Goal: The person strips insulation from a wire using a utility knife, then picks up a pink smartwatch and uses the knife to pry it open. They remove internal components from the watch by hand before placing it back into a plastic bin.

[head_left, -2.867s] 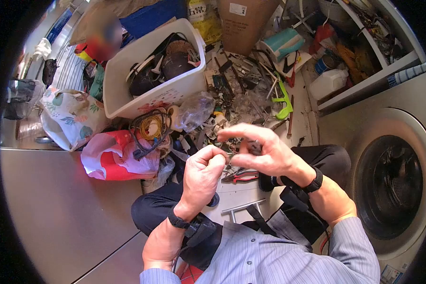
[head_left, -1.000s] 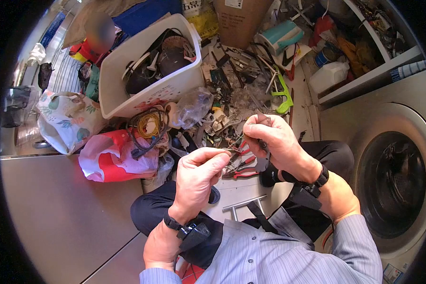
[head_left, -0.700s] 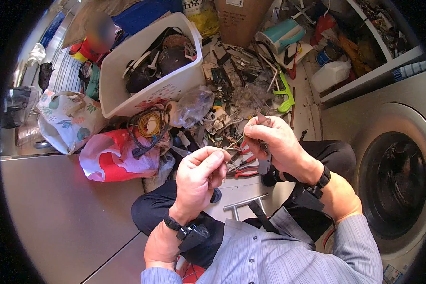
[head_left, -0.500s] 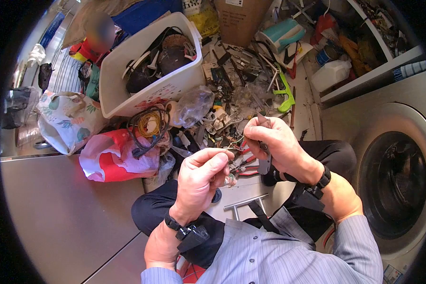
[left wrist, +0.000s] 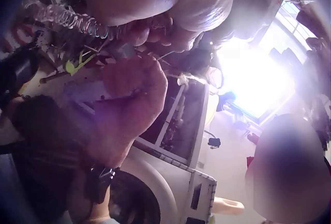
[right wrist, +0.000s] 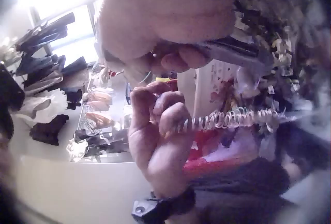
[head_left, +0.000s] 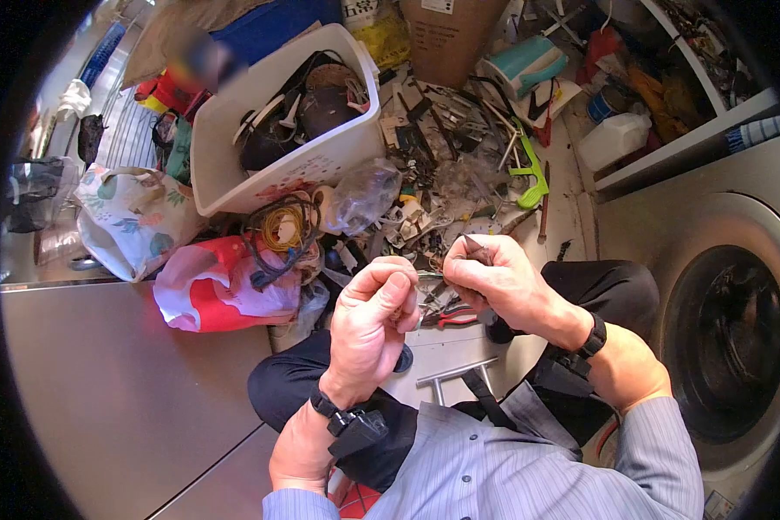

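Observation:
My left hand [head_left: 373, 316] pinches a thin wire between thumb and curled forefinger. A springy coil of wire [right wrist: 227, 119] stretches out from its other fingers in the right wrist view; the left wrist view shows the coil [left wrist: 67, 17] too. Close on the right, my right hand [head_left: 507, 282] grips what looks like a knife, its dark pointed tip [head_left: 477, 251] poking up past the forefinger and its grey handle [right wrist: 232, 48] sticking out of the fist. A fine wire end [right wrist: 147, 76] shows between the hands, whose fingertips are a short gap apart.
Red-handled pliers [head_left: 455, 317] lie on the floor below the hands, before a heap of scrap parts [head_left: 416, 217]. A white tub [head_left: 286, 165] and a red-and-white bag [head_left: 225, 286] stand left, a washing machine [head_left: 728, 329] right. A metal T-shaped bar [head_left: 455, 373] lies between the legs.
The right hand, its fingers spread at first, has closed round the knife-like tool. After moving apart, the hands are nearer each other again, the right one lower. The head view has shifted slightly.

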Demonstrator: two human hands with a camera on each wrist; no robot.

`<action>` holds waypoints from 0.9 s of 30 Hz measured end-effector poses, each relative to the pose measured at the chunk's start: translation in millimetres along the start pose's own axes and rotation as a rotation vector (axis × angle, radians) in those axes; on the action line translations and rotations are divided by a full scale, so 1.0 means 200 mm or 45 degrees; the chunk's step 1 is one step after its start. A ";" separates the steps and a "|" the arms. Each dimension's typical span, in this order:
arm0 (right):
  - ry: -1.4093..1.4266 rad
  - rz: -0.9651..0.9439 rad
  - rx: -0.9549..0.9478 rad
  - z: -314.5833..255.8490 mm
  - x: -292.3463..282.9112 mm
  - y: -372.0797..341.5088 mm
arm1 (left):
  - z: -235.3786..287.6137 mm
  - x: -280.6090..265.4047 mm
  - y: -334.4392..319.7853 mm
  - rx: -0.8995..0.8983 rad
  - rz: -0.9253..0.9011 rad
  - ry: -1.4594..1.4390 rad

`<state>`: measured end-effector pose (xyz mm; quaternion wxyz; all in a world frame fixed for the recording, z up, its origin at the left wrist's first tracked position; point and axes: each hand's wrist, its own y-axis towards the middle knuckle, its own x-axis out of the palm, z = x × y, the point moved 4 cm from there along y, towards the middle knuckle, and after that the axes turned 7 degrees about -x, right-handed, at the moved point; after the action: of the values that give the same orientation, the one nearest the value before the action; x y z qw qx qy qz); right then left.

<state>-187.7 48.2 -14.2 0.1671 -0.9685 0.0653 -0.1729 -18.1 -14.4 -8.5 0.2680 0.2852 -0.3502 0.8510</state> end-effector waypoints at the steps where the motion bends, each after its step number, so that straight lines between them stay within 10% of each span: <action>1: -0.017 -0.001 -0.047 -0.01 -0.01 0.01 | 0.01 -0.01 0.00 -0.001 -0.001 0.002; 27: -0.002 0.102 -0.301 -0.02 -0.14 0.04 | 0.30 -0.13 0.06 0.288 -0.112 -0.085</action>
<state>-216.6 44.5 -22.4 0.0584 -0.9782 0.1239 -0.1564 10.2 -72.6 3.5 0.2594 0.3569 -0.2480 0.8625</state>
